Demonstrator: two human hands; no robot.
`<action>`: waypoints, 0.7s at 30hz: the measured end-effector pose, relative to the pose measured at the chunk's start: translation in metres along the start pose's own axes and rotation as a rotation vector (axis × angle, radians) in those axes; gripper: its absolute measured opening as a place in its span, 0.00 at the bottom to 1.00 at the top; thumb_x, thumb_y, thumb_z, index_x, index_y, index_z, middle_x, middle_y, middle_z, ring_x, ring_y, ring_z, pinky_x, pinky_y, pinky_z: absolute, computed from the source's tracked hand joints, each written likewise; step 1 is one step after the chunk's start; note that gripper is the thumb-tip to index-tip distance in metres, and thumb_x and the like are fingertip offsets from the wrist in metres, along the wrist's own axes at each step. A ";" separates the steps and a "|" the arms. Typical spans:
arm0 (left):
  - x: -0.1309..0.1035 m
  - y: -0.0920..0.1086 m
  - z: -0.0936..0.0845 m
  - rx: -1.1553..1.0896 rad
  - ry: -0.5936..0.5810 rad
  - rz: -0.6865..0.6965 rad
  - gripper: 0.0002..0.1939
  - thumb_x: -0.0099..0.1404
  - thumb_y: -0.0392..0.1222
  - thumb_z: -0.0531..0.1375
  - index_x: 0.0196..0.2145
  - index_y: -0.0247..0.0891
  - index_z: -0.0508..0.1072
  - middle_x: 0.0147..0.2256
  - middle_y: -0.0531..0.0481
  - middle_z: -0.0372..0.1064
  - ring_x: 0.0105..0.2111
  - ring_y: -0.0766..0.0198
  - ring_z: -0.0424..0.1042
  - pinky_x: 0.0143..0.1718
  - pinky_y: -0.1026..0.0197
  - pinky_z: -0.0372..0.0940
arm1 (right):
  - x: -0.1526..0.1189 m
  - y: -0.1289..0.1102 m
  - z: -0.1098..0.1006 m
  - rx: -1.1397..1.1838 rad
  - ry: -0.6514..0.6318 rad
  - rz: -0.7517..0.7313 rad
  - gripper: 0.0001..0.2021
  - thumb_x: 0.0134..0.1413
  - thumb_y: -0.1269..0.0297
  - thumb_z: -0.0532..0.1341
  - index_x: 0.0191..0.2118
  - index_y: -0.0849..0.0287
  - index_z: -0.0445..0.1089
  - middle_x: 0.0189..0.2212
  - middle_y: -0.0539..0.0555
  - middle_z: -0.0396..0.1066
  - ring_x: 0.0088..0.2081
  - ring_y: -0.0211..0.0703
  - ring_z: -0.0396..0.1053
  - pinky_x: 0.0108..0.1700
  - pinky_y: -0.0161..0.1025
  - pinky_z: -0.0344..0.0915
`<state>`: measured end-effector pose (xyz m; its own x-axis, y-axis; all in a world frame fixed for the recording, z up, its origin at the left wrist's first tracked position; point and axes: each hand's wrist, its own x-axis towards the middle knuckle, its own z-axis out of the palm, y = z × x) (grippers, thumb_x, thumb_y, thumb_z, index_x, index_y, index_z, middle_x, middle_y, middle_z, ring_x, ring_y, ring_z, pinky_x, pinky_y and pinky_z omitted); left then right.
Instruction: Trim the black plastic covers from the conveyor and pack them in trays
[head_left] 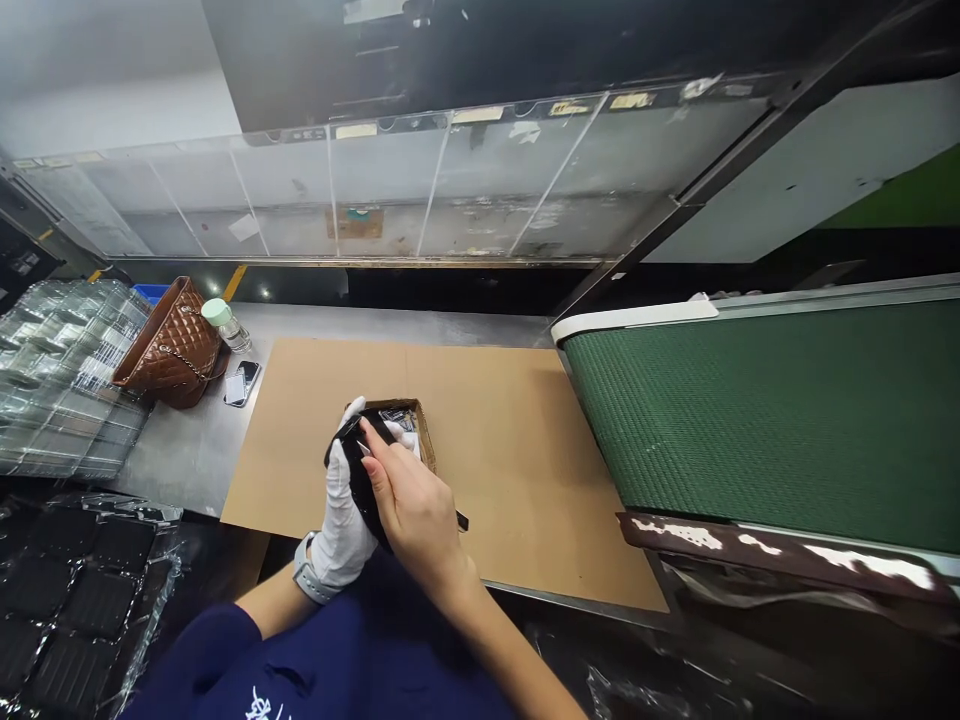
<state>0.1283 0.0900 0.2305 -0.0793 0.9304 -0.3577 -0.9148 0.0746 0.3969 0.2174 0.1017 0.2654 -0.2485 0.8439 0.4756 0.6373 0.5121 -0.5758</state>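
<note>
My left hand (341,530), in a white glove, is wrapped round a black item (364,492) and holds it tilted in front of my body. What kind of item it is, I cannot make out. My bare right hand (420,510) is over it, index finger and thumb close together at its upper part; anything small between them is hidden. Just behind the hands, a small open cardboard box (425,440) contains small shiny pieces. A dark narrow end (463,521) sticks out to the right of my right hand.
A flat cardboard sheet (517,450) covers the metal table (176,450). At left are a brown quilted bag (176,345), a green-capped bottle (229,325), a phone (245,380) and stacked clear trays (67,370). Wrapped black parts (82,590) lie lower left. A green conveyor belt (772,410) runs at right.
</note>
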 end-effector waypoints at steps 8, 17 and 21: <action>0.001 0.004 0.016 0.035 -0.039 0.027 0.25 0.67 0.57 0.48 0.55 0.45 0.67 0.53 0.52 0.68 0.56 0.60 0.63 0.59 0.59 0.56 | 0.000 0.006 0.000 0.121 -0.022 0.048 0.21 0.66 0.62 0.44 0.60 0.58 0.60 0.40 0.56 0.74 0.44 0.43 0.71 0.45 0.37 0.68; 0.038 0.084 -0.041 0.044 0.100 -0.116 0.25 0.65 0.59 0.48 0.44 0.36 0.72 0.34 0.44 0.74 0.31 0.60 0.74 0.33 0.55 0.71 | -0.102 0.116 0.079 0.113 -0.723 0.435 0.15 0.60 0.61 0.52 0.46 0.59 0.72 0.41 0.57 0.74 0.46 0.47 0.71 0.49 0.42 0.66; 0.032 0.070 -0.057 0.188 0.194 -0.257 0.17 0.68 0.47 0.49 0.33 0.33 0.71 0.16 0.58 0.60 0.10 0.74 0.56 0.12 0.71 0.55 | -0.096 0.147 0.110 0.073 -0.642 0.506 0.14 0.59 0.66 0.53 0.47 0.58 0.71 0.44 0.57 0.72 0.49 0.45 0.67 0.53 0.40 0.61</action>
<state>0.0390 0.1044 0.1983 0.0530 0.7887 -0.6125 -0.8275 0.3780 0.4152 0.2550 0.1134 0.0620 -0.3266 0.8917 -0.3135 0.7409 0.0355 -0.6706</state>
